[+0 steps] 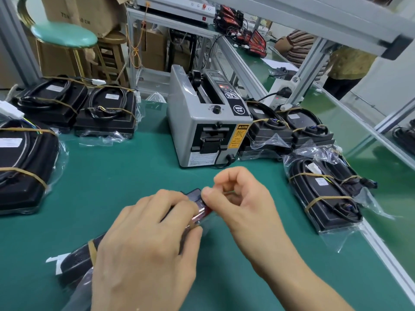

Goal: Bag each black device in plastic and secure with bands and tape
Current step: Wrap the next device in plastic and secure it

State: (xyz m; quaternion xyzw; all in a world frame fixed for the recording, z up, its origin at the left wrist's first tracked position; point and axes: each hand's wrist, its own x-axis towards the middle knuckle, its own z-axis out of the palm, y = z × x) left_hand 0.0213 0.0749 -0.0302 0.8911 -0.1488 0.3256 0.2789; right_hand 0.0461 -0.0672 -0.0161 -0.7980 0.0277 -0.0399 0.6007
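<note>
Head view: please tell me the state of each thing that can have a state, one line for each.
Left hand: grips the device in hand.
Right hand: fingers curled, pinching at the device's end.
Device in hand: partly bagged, one band around it.
Device at right: bagged, banded, lying flat.
Tape dispenser: upright, plugged in, display lit.
Green stool: unoccupied.

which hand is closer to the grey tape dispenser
Right. The right hand is curled just in front of the tape dispenser, pinching at the device end. The left hand lies farther back toward the person, gripping the device.
</note>
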